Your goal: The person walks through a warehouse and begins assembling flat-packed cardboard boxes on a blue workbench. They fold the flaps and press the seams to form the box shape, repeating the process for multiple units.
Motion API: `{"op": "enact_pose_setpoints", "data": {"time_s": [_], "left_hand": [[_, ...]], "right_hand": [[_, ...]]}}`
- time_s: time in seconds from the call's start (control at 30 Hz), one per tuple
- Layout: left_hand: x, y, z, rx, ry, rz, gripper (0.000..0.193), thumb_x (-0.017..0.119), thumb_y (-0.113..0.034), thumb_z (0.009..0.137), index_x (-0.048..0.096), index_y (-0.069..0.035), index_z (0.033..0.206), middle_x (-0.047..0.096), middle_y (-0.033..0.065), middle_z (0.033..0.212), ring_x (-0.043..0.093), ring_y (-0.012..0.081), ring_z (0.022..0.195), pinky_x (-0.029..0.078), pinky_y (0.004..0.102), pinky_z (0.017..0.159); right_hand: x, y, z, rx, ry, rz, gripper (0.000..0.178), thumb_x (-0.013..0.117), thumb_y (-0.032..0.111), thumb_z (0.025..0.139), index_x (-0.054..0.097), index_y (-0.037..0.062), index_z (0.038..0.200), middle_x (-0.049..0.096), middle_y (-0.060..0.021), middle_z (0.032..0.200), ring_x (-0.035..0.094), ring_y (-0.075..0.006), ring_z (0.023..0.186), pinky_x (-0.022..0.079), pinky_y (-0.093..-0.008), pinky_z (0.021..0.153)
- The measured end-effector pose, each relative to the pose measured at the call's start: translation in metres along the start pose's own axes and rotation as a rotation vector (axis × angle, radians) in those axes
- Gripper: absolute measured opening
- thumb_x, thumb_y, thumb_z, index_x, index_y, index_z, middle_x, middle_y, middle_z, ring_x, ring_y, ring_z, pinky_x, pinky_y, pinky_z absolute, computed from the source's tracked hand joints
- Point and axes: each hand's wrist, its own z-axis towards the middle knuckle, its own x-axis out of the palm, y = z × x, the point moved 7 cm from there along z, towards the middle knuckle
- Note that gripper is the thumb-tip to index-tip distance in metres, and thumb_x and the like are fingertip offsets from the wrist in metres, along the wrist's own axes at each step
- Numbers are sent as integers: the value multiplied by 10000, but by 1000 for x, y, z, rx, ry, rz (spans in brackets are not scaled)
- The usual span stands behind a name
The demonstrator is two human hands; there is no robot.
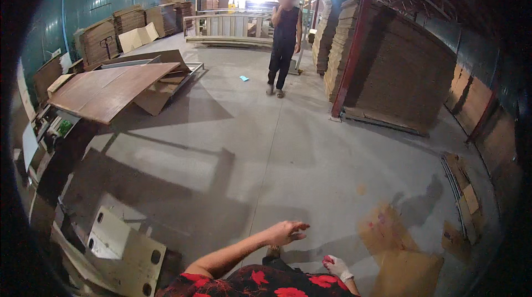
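Observation:
My bare left hand [288, 231] reaches across in front of my body, above the concrete floor [244, 175]. Its fingers are stretched and slightly apart, with nothing between them. Lower and to the right, my right hand [339, 268] wears a white glove and hangs close to my side with its fingers curled. A small red patch [328, 261] shows at those fingers; I cannot tell whether it is part of the glove or something held. To the right of that hand, brown cardboard sheets [407, 275] lie on the floor.
A person [285, 36] in dark clothes stands ahead, one hand raised. A tilted brown board [119, 89] rests on a metal frame at left. Tall cardboard stacks [399, 64] stand behind a red post [354, 42]. A pale plate with holes [124, 250] is at lower left.

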Motion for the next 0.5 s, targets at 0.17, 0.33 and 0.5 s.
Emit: {"op": "enact_pose_setpoints", "data": {"time_s": [0.17,0.33,0.5], "left_hand": [[-65,82,57,-167,39,-93,402,540,-309,907,512,-42,1205,587,151,1168,589,297,1033,479,374,865],[-175,192,57,-529,-275,35,411,553,-362,883,545,-93,1194,613,130,1132,617,279,984,486,369,850],[-241,269,108,-683,-188,4,432,554,-382,874,541,-90,1192,628,127,1100,618,286,979,488,381,838]], "right_hand": [[-54,109,146,-249,-16,-201,466,593,275,823,510,-12,1181,614,-208,1052,599,-317,975,472,-366,832],[-116,265,253,-474,14,-182,436,584,238,834,511,-6,1188,606,-186,1103,597,-257,1017,465,-356,865],[-137,299,367,-462,27,-145,440,578,210,835,492,-32,1193,595,-193,1121,581,-291,1040,458,-362,877]]}}
